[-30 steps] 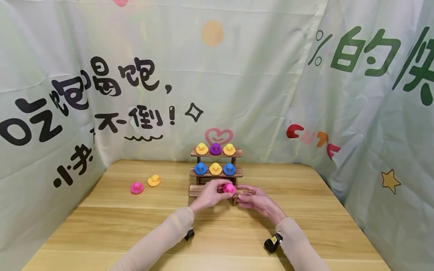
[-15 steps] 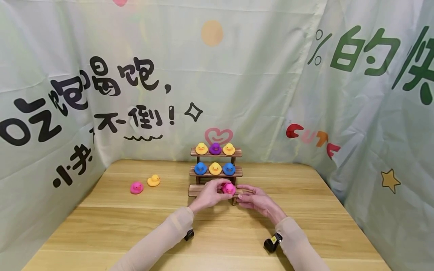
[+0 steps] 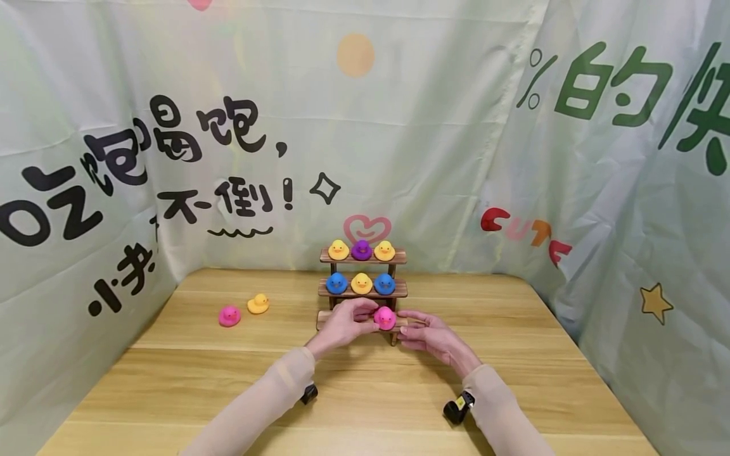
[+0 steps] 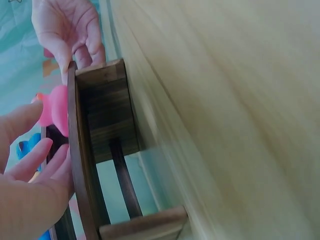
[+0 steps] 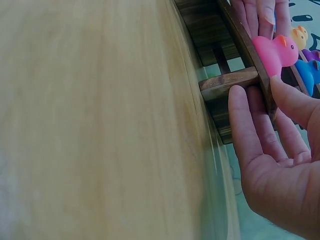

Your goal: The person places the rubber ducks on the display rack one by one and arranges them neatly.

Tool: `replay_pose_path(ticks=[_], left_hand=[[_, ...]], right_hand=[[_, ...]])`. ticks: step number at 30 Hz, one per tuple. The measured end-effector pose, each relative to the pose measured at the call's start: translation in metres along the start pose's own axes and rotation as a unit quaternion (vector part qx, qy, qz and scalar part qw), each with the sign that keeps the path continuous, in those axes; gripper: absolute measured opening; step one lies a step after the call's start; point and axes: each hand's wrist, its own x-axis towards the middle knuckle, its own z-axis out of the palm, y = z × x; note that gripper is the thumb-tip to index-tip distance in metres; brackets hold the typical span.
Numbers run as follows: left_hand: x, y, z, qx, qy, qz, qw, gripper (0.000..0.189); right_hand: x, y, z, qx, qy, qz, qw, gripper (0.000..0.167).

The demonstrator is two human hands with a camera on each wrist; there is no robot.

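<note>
A pink rubber duck (image 3: 384, 318) sits at the right end of the lowest shelf of a three-tier wooden display stand (image 3: 324, 318). My left hand (image 3: 342, 324) is just left of it, thumb and fingers spread apart around its side; in the left wrist view the thumb tip overlaps the edge of the pink duck (image 4: 59, 110). My right hand (image 3: 436, 339) grips the right end of that shelf, with the thumb (image 5: 287, 95) over the board and the fingers (image 5: 245, 120) under and beside it. Part of the lowest shelf is hidden behind my left hand.
The middle shelf bears two blue ducks (image 3: 337, 284) with a yellow duck (image 3: 362, 284) between them. Up top, a purple duck (image 3: 362, 250) stands between two yellow ones. Another pink duck (image 3: 229, 316) and a yellow duck (image 3: 258, 304) lie on the table at left. A printed curtain (image 3: 422, 158) hangs behind.
My left hand has loosened from the pink duck and drawn slightly left, leaving it on the lowest shelf. The right hand keeps its grip on the shelf end.
</note>
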Motion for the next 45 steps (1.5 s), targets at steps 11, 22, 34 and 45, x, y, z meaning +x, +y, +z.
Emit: replay_pose_path(ticks=[11,22,34,45], left_hand=[[-0.008,-0.009,-0.023,0.038,0.002,0.008,0.9992,0.027],[-0.013,-0.014,-0.048,0.048,-0.026,0.028,0.9981,0.021],[-0.027,-0.020,-0.085,0.047,-0.027,-0.029,0.9981,0.013],[-0.035,-0.030,-0.126,0.033,0.013,-0.079,0.9963,0.017]], right_hand=[[0.000,0.000,0.001,0.004,-0.002,0.005,1.0000,0.057],[-0.001,-0.002,0.001,0.000,-0.003,0.001,1.0000,0.056],[-0.001,-0.003,0.002,0.005,-0.003,0.004,1.0000,0.054],[-0.001,-0.003,0.002,0.008,-0.002,0.005,1.0000,0.056]])
